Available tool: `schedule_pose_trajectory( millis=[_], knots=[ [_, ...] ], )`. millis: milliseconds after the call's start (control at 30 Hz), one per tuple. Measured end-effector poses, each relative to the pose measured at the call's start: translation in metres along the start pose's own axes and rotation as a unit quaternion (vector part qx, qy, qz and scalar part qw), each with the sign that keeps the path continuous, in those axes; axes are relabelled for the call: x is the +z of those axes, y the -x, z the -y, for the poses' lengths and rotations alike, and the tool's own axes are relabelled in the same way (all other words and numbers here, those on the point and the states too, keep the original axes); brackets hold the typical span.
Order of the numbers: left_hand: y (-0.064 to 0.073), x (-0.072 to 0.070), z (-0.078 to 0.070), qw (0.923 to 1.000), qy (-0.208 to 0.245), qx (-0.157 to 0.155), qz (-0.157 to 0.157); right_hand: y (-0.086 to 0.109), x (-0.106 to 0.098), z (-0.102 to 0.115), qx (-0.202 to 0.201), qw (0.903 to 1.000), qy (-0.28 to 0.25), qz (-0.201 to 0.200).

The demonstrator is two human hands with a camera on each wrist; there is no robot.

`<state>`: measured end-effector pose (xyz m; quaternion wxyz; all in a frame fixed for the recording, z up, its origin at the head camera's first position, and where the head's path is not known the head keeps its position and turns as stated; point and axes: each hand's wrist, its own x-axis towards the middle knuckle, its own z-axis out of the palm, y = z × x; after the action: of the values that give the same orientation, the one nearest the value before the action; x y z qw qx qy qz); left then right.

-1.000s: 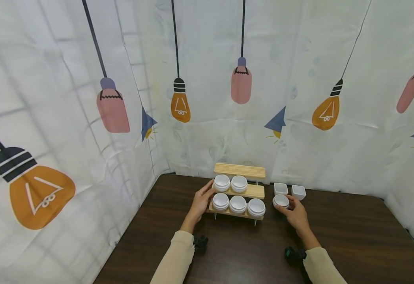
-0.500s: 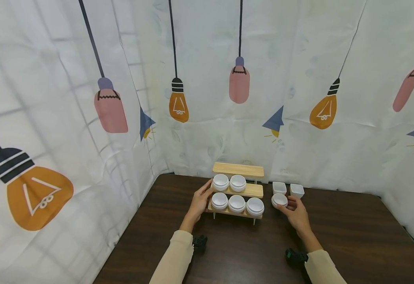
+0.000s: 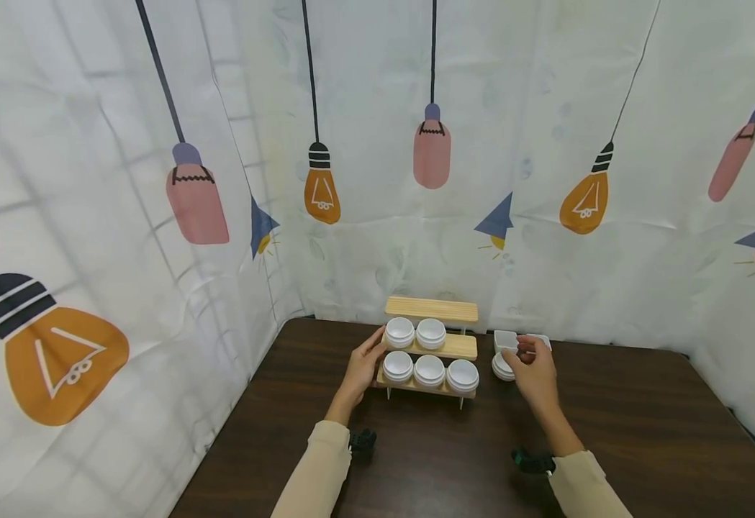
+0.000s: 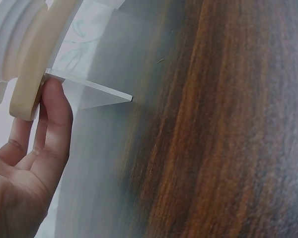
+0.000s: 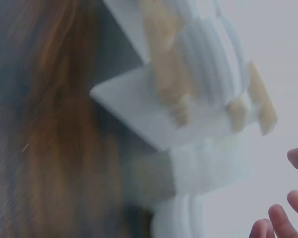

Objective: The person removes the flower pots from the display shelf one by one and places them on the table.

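Cup (image 3: 501, 368) is standing left of the right grip (image 3: 537, 370), now lifting away spread, apparently leaving it placed, while the left grip (image 3: 360, 368) is pinching the rack (image 3: 461, 347).

Five bowls (image 3: 429, 372) sit on the rack (image 3: 461, 348) — three before two — another bowl (image 3: 501, 369) to its right.

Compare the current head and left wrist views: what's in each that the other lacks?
Only head: the right hand, the loose round cup near it, and the printed lamps.
Only left wrist: the left hand's palm side, and a fingertip touching beneath the board, beside a clear leg.
Both: left hand gripping the wooden rack, white cups on it, dark table.
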<state>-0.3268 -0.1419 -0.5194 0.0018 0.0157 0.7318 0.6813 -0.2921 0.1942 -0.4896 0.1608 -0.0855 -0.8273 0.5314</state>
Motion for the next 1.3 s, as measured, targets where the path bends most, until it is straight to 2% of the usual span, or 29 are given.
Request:
schedule_pose_trajectory(
  millis=[100,233,400,600,867,1000,1300],
  knots=[
    [0.007,-0.002,-0.013,1.0000,0.001,-0.001,0.009,0.001,0.004,0.019,-0.022,0.9986,-0.011,0.047],
    [0.016,-0.004,-0.030,0.9997,0.001,0.000,0.025,-0.002,0.012,0.034,-0.062,0.9918,-0.009,0.111],
    [0.016,-0.003,-0.030,0.9997,0.002,-0.002,0.025,-0.007,0.025,0.048,-0.097,0.9805,0.014,0.170],
    [0.016,-0.004,-0.031,0.9997,-0.001,0.001,0.023,-0.010,0.043,0.059,-0.101,0.9724,0.008,0.210],
    [0.017,-0.004,-0.031,0.9994,0.006,-0.013,0.031,-0.014,0.062,0.063,-0.094,0.9702,0.016,0.222],
    [0.017,-0.004,-0.031,0.9995,0.010,-0.009,0.030,-0.014,0.071,0.063,-0.102,0.9716,0.020,0.213],
    [0.017,-0.003,-0.031,0.9992,0.012,-0.013,0.035,-0.011,0.080,0.068,-0.085,0.9762,0.031,0.197]
  ],
)
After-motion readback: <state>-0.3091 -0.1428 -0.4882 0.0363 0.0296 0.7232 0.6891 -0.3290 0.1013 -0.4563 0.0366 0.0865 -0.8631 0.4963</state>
